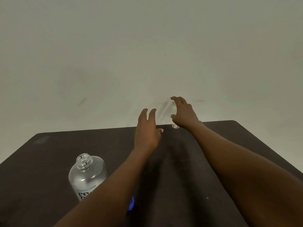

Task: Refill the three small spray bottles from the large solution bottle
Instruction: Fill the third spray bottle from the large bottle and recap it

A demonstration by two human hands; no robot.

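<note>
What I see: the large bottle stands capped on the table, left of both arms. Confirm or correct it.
One thing is wrong: the large bottle is not capped. The head view shows its threaded neck open, with no cap on it. The rest holds: it stands on the table, left of both arms.
</note>
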